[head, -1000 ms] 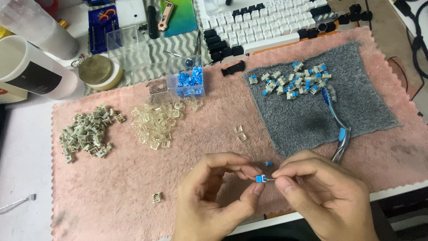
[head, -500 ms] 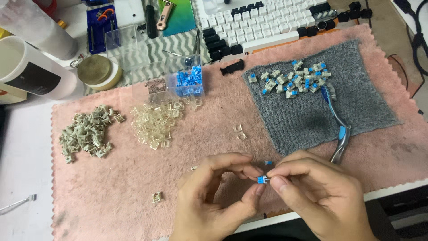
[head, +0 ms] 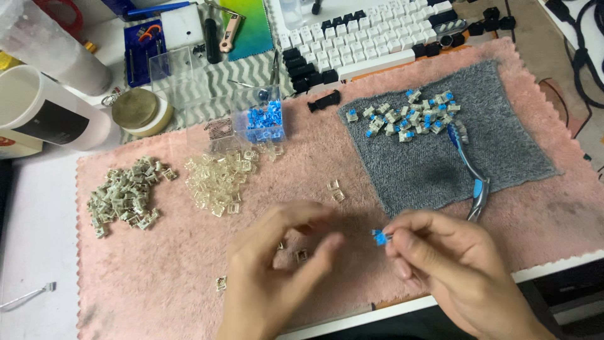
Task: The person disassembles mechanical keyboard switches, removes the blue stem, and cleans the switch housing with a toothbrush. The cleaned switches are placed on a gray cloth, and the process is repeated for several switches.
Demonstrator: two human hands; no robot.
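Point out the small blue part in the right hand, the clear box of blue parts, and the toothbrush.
small blue part (head: 378, 237), head view, on its blue body at the right hand's fingertips.
clear box of blue parts (head: 275, 135), head view, on its front wall.
toothbrush (head: 469, 165), head view, on the middle of its handle.

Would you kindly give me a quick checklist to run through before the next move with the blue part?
1. Blue stem pinched in right hand: ok.
2. Left hand empty: cannot tell, it is blurred.
3. Loose clear housing on pink mat close to left hand: ok.
4. Clear housing pile apart from grey base pile: ok.
5. Blue stem box upright, open: ok.
6. Blue tool lying on grey cloth, beside right hand: ok.
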